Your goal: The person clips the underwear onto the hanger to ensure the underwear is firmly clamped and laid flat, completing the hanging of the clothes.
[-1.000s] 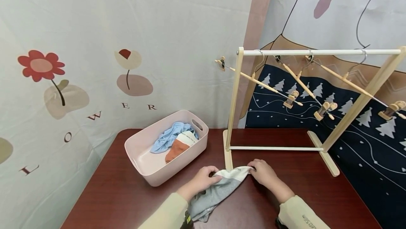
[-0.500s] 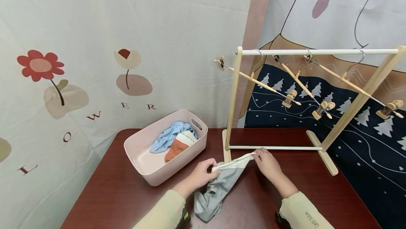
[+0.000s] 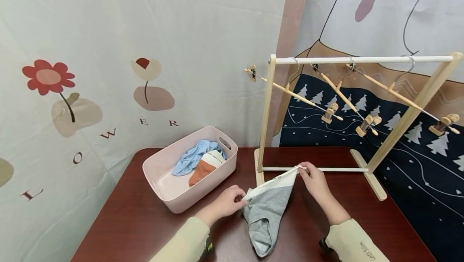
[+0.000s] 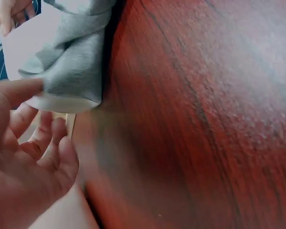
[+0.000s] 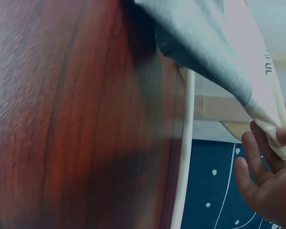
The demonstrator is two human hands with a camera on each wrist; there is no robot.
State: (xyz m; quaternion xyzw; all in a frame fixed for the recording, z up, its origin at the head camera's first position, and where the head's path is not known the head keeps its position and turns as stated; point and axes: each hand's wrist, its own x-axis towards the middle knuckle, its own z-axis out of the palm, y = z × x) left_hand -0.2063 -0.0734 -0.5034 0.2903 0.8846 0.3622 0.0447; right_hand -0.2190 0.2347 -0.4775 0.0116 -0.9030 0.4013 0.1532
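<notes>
Left grip (image 3: 225, 202) and right grip (image 3: 315, 180) each pinch one end of the white band (image 3: 280, 182) on a grey garment (image 3: 267, 209), held just in front of the wooden rack (image 3: 266, 113), its grey part drooping over the table (image 3: 145, 229). Left of the rack, a pink basket (image 3: 206, 192) holds a light-blue cloth (image 3: 195, 159) and an orange-and-white garment (image 3: 203, 170); three clip hangers (image 3: 338, 91) hang from the rack's top bar (image 3: 377, 59).

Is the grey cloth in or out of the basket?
Out: in the head view, the left hand and right hand pinch the cloth by its white band, right of the basket.
</notes>
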